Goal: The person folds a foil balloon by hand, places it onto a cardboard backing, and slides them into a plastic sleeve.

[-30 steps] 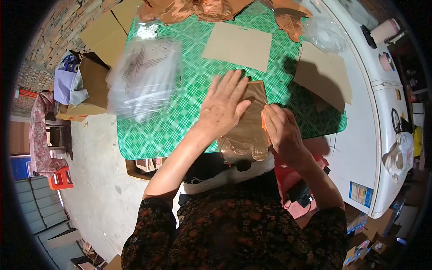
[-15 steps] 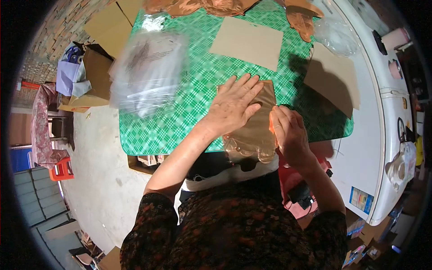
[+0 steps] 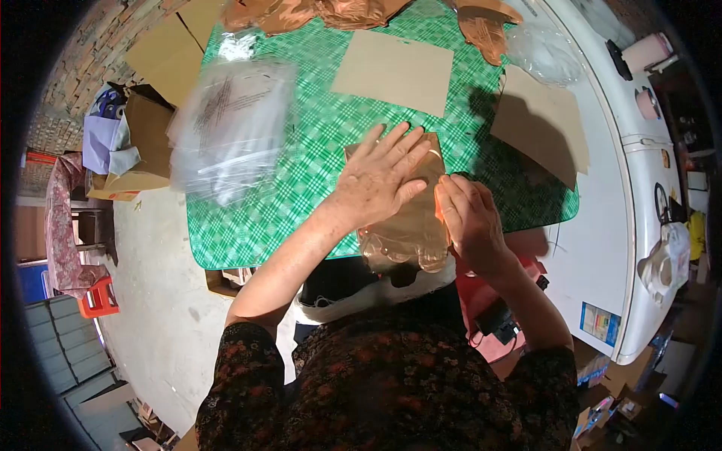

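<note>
A shiny copper-coloured foil piece (image 3: 406,229) lies flat at the table's near edge, its lower end rounded, puckered and hanging slightly over the edge. My left hand (image 3: 380,180) rests palm down on its upper part with the fingers spread. At the foil's right edge, my right hand (image 3: 472,222) is closed around a small orange object (image 3: 440,204). Most of that object is hidden by the fingers, so its kind does not show.
The green checked tablecloth (image 3: 316,150) bears a stack of clear plastic bags (image 3: 229,128) at left. Beige card sheets (image 3: 395,71) lie behind and to the right, below more copper foil (image 3: 331,13). A white refrigerator (image 3: 602,225) stands at right, an open cardboard box (image 3: 147,139) at left.
The whole view has shifted, so the table and its contents sit slightly further left. Both hands keep nearly the same places on the foil.
</note>
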Available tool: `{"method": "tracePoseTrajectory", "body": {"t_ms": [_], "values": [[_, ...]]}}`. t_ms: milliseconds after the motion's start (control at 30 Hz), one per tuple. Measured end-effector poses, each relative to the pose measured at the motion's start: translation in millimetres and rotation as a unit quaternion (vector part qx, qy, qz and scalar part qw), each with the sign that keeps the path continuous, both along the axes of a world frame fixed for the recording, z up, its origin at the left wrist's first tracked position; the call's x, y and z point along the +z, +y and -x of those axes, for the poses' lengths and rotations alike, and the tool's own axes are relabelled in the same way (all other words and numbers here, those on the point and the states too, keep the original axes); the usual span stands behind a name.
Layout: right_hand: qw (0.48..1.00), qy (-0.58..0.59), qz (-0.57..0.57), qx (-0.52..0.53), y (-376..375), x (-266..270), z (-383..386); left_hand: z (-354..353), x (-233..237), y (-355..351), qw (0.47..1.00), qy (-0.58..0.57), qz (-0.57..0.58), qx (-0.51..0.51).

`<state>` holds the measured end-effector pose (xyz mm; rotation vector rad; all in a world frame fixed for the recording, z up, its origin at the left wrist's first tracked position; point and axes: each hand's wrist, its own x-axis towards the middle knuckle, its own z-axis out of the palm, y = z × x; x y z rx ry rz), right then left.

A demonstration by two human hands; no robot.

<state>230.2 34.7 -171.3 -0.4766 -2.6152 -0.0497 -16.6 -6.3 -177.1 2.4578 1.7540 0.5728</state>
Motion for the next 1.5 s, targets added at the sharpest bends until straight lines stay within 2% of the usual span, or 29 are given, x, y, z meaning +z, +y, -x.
{"method": "tracePoseTrajectory", "body": {"t_ms": [233,367,500,600,767,900,1133,1500], "values": [[1.0,-0.004,0.014,0.02,8,12,-2,-1,0,-1,1.0,-0.001,0.001,0.002],[0.998,0.006,0.058,0.011,25,31,6,-1,1,-1,1.0,-0.002,0.002,0.003],[0.999,0.041,0.017,0.003,46,25,39,-1,1,0,1.0,-0.001,0.006,0.002],[0.999,0.029,0.024,0.005,53,9,44,0,2,1,1.0,-0.005,0.008,0.001],[0.999,-0.001,-0.027,-0.027,52,-5,45,1,2,-1,1.0,-0.024,0.002,-0.005],[0.998,-0.023,-0.028,-0.045,50,-7,45,7,2,-6,0.993,-0.119,0.016,0.008],[0.997,-0.046,-0.038,-0.044,51,-5,45,16,-2,-35,0.996,-0.05,0.001,0.079],[0.996,-0.037,-0.075,-0.031,49,-2,41,35,1,-57,0.993,-0.007,0.023,0.112]]}}
